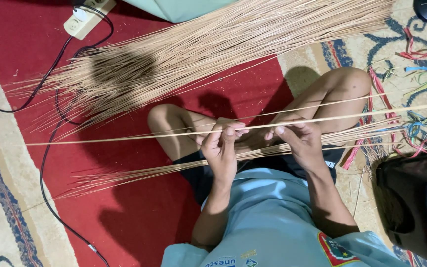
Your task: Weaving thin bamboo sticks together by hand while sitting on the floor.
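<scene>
From my end I'm seeing both hands pinching one long thin stick [184, 133] that's running left to right across the lap. Left hand [222, 148] fingers are closing around it near the middle, right hand [300, 141] fingers are gripping it just to the right. A small bundle [139, 173] is lying under the hands, and the big pile of sticks [213, 49] is sitting farther off on the red carpet [134, 217].

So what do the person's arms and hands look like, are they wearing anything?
Both arms are bare from the elbow down. The left hand and right hand wear no gloves, rings or watch. The short-sleeved shirt is light blue, with a red and green badge on it.
</scene>
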